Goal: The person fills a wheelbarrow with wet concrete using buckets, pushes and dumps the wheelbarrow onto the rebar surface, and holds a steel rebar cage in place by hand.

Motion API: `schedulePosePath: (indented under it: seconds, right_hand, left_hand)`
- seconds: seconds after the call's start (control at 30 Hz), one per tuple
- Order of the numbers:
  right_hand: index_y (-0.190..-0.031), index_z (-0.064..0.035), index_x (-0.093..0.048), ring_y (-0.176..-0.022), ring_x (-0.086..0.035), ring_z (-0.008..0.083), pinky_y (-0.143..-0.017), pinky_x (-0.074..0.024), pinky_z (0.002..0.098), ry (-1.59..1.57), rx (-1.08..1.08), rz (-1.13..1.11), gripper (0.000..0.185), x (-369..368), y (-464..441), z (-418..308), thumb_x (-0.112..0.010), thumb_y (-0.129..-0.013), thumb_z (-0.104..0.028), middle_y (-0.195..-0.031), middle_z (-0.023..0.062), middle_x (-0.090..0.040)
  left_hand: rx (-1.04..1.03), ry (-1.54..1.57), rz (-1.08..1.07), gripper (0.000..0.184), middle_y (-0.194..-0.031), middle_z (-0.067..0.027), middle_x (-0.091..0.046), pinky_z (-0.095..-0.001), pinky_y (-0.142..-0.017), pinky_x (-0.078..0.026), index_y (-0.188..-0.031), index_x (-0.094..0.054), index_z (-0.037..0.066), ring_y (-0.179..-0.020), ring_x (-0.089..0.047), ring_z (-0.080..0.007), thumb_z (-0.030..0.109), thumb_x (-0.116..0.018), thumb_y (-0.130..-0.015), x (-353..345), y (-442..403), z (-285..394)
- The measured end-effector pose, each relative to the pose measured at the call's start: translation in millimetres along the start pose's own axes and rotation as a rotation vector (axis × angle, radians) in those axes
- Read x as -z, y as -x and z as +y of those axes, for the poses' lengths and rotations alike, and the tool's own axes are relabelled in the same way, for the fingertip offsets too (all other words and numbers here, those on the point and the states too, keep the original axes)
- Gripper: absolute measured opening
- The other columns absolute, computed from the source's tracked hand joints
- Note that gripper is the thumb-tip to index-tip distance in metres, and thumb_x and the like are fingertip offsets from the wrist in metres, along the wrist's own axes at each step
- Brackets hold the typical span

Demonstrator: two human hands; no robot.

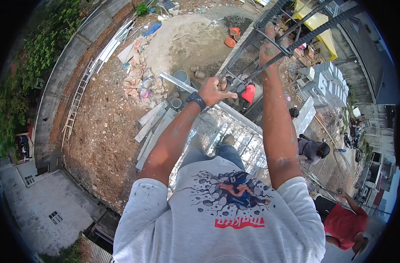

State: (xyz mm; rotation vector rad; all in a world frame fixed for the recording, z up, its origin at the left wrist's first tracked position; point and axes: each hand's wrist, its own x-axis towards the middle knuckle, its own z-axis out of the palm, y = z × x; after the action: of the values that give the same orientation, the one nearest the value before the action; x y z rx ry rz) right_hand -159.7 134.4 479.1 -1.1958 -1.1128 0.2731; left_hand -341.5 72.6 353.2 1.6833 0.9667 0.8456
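Observation:
A rebar cage (292, 52) of ribbed bars and square stirrups slants up toward the top right. My right hand (269, 50) is raised high against it, closed around its steel, with the fingertips partly hidden. Lower down, my left hand (212, 92) has its fingers curled round the cage's lower end, the thumb stretched to the right. A dark watch (196, 100) is on my left wrist. Beneath my hands runs a narrow ledge (239, 115), and my shoe (228, 140) stands on a silvery sheeted surface (248, 147) crossed by bars.
The ground lies far below, with a sand pile (182, 37), orange tubs (229, 41) and a grey bucket (181, 78). Planks (154, 131) lie left. Stacked grey blocks (325, 83), a person in grey (312, 149) and another in red (345, 223) are right.

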Motion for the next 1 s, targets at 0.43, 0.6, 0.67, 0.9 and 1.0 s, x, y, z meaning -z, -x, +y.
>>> schedulePosePath:
  seconds: [0.43, 0.6, 0.67, 0.9, 1.0]
  right_hand:
    - [-0.1, -0.0185, -0.072, -0.104, -0.054, 0.0329, -0.088, -0.0434, 0.0441, 0.391, 0.078, -0.083, 0.034, 10.2, 4.2, 51.6, -0.076, -0.067, -0.024, -0.1, 0.0135, -0.063]
    - [-0.084, -0.0069, -0.066, -0.079, -0.061, 0.0314, -0.074, -0.0476, 0.0411, 0.303, 0.07, 0.094, 0.016, 2.8, 3.1, 10.9, -0.067, -0.081, -0.022, -0.084, 0.0122, -0.066]
    - [-0.081, -0.0037, -0.064, -0.075, -0.061, 0.0326, -0.072, -0.0476, 0.042, 0.186, -0.11, 0.087, 0.02, -0.9, -0.1, -1.2, -0.065, -0.085, -0.023, -0.079, 0.0134, -0.066]
    - [-0.073, -0.0015, -0.062, -0.07, -0.06, 0.0359, -0.069, -0.0462, 0.0439, 0.212, -0.116, 0.132, 0.037, 2.2, 3.5, -21.7, -0.063, -0.087, -0.036, -0.069, 0.0169, -0.062]
    - [-0.072, -0.0009, -0.061, -0.068, -0.06, 0.0357, -0.069, -0.0459, 0.0445, 0.249, -0.155, 0.125, 0.038, 3.6, 2.6, -22.4, -0.062, -0.086, -0.037, -0.066, 0.017, -0.061]
  left_hand:
    - [0.01, 0.227, -0.036, 0.052, -0.069, 0.0061, -0.038, -0.0238, -0.051, -0.032, -0.073, -0.038, 0.012, -0.06, -0.031, -0.0052, 0.012, -0.09, -0.068, -12.3, -2.3, -9.4]
    - [0.031, 0.142, -0.013, 0.051, -0.066, 0.008, -0.035, -0.0223, -0.05, -0.03, -0.072, -0.039, 0.013, -0.058, -0.031, -0.0045, 0.015, -0.09, -0.069, -13.3, -2.6, 8.0]
    - [0.035, 0.179, -0.01, 0.05, -0.067, 0.0079, -0.035, -0.022, -0.05, -0.031, -0.072, -0.04, 0.013, -0.059, -0.032, -0.0042, 0.016, -0.09, -0.069, -14.9, -1.5, -6.3]
    - [0.121, 0.246, -0.005, 0.048, -0.072, 0.0062, -0.038, -0.0221, -0.055, -0.041, -0.074, -0.042, 0.01, -0.063, -0.036, -0.005, 0.011, -0.089, -0.068, -16.0, 1.5, -6.2]
    - [0.129, 0.298, -0.022, 0.046, -0.073, 0.005, -0.038, -0.023, -0.061, -0.048, -0.074, -0.041, 0.009, -0.066, -0.037, -0.0052, 0.007, -0.087, -0.07, -16.7, 0.8, -1.9]
